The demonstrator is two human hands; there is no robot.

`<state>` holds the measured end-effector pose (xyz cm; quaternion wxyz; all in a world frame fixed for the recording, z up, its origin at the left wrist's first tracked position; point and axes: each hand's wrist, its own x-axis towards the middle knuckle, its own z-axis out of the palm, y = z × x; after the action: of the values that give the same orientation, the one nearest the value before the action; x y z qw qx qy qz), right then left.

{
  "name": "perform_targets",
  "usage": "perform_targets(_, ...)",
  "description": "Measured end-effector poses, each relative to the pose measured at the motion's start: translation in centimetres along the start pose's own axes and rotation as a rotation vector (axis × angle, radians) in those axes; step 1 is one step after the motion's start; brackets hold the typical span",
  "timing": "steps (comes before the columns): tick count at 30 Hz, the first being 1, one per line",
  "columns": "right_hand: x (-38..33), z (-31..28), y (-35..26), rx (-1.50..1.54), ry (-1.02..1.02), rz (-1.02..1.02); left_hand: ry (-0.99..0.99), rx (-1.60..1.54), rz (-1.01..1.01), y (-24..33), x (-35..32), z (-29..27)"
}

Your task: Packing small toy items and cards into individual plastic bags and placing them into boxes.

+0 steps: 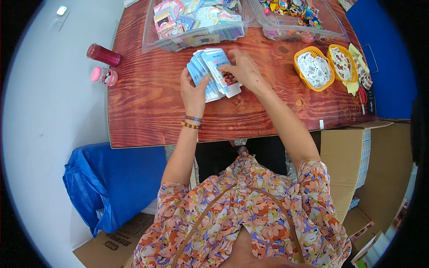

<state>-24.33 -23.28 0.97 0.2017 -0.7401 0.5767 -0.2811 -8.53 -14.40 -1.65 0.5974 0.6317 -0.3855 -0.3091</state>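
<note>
**Keeping the fanned cards square while one is drawn**

The left hand (193,91) is closed around the lower edge of a fanned stack of blue-and-white packet cards (210,71), thumb on top, at about the centre of the wooden surface (147,111). The right hand (243,69) comes in from 3 o'clock and pinches the uppermost card between thumb and fingers.

Judging from this hold, the work goes best if the left thumb presses firmly enough that only the top card slides, while the right hand lifts by the card's edge rather than its face. The fan looks loose toward 12 o'clock, so cards could spill there.

A clear bin of packets (196,22) lies at 12 o'clock, two yellow baskets (313,67) at 3 o'clock.
</note>
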Motion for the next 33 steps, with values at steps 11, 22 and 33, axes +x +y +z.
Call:
perform_targets(11, -0.3, 0.6, 4.5, 0.806, -0.492, 0.307, -0.094, 0.651, 0.542, 2.1, -3.4, 4.9)
perform_targets(22, -2.0, -5.0, 4.4, 0.145, -0.272, 0.148, -0.039, 0.42, 0.487, 0.7, -1.5, 3.3)
perform_targets(33, -2.8, 0.1, 2.1, 0.439, -0.289, 0.132, -0.151, 0.543, 0.157, -1.6, -1.8, 1.0)
